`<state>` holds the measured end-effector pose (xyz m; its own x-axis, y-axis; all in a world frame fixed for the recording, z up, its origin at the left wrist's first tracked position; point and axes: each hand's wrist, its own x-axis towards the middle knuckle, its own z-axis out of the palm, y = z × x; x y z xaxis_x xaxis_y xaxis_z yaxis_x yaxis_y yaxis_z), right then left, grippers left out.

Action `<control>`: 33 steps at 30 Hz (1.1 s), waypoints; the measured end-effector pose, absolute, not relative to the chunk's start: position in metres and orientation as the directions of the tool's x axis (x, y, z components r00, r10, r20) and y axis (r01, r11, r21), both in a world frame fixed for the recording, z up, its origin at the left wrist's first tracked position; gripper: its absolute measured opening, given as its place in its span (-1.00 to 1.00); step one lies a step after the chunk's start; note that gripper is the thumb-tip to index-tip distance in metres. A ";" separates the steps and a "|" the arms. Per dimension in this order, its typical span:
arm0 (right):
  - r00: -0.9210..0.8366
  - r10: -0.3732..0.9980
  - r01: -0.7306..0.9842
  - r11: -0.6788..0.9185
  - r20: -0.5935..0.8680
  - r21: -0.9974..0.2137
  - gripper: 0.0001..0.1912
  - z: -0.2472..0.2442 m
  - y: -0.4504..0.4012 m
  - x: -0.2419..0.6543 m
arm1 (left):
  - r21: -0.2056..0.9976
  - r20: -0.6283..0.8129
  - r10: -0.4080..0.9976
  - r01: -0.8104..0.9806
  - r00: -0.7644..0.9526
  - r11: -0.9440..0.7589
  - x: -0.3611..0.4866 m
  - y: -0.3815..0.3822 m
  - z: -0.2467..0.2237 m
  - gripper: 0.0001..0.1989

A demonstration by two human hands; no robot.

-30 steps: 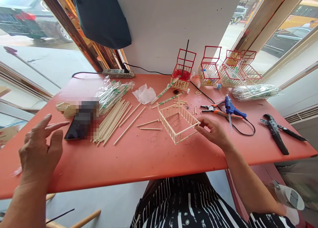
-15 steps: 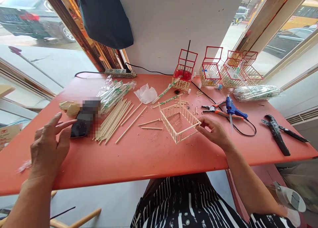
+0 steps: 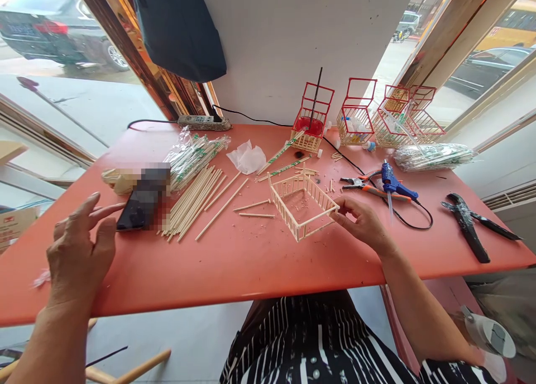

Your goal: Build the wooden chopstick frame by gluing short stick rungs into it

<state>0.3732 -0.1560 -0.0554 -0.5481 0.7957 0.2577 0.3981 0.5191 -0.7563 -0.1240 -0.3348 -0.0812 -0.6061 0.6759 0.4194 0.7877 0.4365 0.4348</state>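
Note:
My right hand (image 3: 362, 223) pinches the right corner of a small basket frame (image 3: 320, 219) built from pale wooden sticks, which stands on the red table (image 3: 167, 278). Off to the left, my left hand (image 3: 81, 244) has its fingers apart and holds nothing. Its fingertips are at the near left edge of a dark phone (image 3: 140, 205), partly blurred out; whether they touch it I cannot tell. Between the hands lie a row of bare wooden sticks (image 3: 195, 202) and two short stick pieces (image 3: 256, 215) beside the frame.
At the back stand several red-topped stick baskets (image 3: 355, 110). A blue glue gun (image 3: 393, 183), orange-handled pliers (image 3: 355, 182) and black-handled cutters (image 3: 467, 225) lie to the right. Wrapped sticks (image 3: 196, 152), white tissue (image 3: 247, 157) and a power strip (image 3: 203, 123) are at the back left.
My left hand has shifted slightly left and down, its fingertips drawing back a little along the phone. My right hand and the basket frame stay in place.

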 end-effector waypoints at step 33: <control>-0.547 0.788 0.384 0.536 0.282 -0.752 -0.64 -0.055 -0.157 0.372 | 0.427 0.459 0.637 0.783 -0.619 0.453 -0.122 -0.344 -0.088 -0.29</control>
